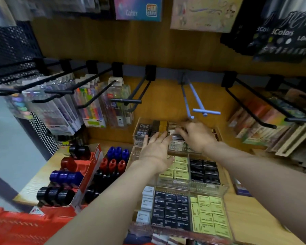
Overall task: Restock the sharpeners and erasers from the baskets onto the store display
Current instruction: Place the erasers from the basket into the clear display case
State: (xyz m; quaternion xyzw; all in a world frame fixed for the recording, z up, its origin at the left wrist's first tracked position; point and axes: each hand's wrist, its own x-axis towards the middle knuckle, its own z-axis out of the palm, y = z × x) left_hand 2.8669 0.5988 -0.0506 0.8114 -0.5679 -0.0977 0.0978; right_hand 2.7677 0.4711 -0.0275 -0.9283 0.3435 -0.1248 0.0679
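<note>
Head view: two hands, left (pixel 155 149) flat with straight fingers, right (pixel 195 134) curled over small boxed erasers (pixel 175 138) in the far tier of a clear three-tier acrylic tray (pixel 224 188); its grip is blurred.

A single wide head-worn view looks forward and steeply down, close over a tiered clear display (pixel 208 187). Both forearms reach in from the bottom edge.

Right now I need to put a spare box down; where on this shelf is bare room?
Bare wood shows right of the clear tiered eraser display, before the blue box, and a strip left of the red sharpener carton. Crowded: the top tier, where the left hand and right hand work, and the sharpeners.
</note>
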